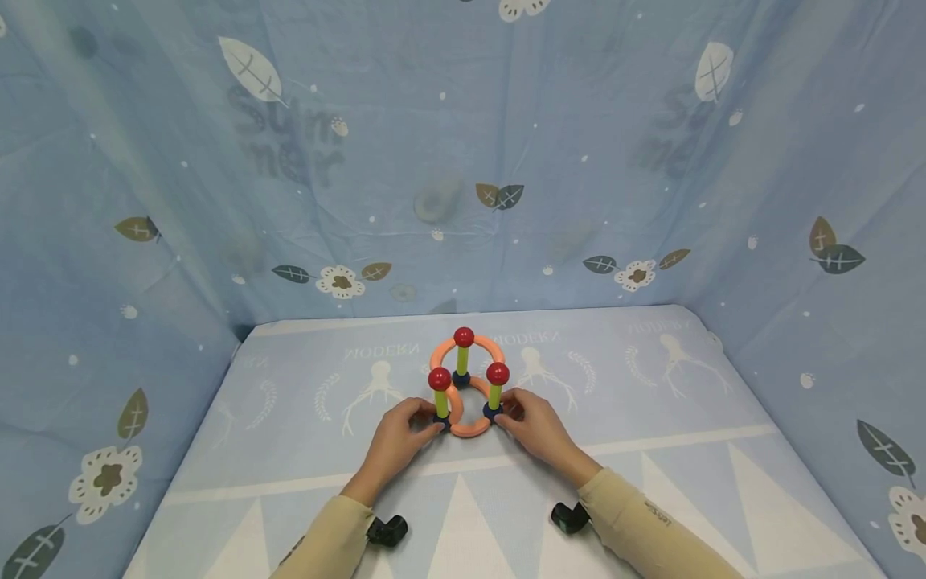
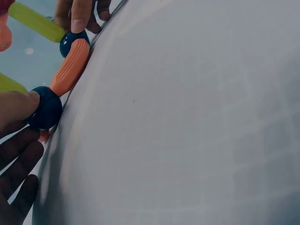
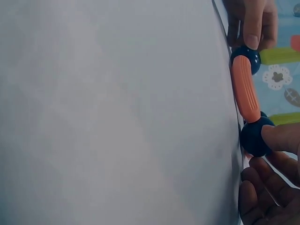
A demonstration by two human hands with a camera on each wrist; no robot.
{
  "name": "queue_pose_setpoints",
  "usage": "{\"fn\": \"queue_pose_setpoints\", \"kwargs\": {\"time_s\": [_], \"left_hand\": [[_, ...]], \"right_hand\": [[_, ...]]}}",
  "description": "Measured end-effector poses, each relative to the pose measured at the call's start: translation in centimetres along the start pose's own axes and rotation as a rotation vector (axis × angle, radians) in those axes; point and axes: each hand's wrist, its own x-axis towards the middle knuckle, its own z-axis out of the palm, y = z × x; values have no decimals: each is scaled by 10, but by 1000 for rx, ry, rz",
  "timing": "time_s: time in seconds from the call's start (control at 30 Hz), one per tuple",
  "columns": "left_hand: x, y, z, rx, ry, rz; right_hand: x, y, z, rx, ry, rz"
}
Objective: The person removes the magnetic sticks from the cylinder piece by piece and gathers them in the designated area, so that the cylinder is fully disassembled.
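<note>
Pinching low, both sides. My left hand (image 1: 401, 434) is gripping, thumb against fingers, the smooth dark-blue ball (image 2: 49, 110) left of the ribbed, curved orange rod (image 1: 470, 431); my right hand (image 1: 537, 424) is gripping its glossy dark-blue twin (image 3: 254, 138) right of that rod. The toy frame (image 1: 463, 359) is standing above and behind the rod, lime-green sticks (image 1: 496, 396) bearing shiny red balls (image 1: 464, 337). I'm judging it light, stiff, slippery at the balls, fragile at the joints; I'm favouring the balls beside the rod.
</note>
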Motion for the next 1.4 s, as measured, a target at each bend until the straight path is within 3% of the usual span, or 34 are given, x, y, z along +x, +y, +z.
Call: {"fn": "queue_pose_setpoints", "kwargs": {"time_s": [0.5,0.87,1.4], "left_hand": [[-9,14,20,20,52,56],[-8,23,33,65,75,55],[-6,28,38,32,82,61]], "right_hand": [[20,6,-3,11,73,49],[35,6,0,54,111,77],[43,9,1,84,93,84]]}}
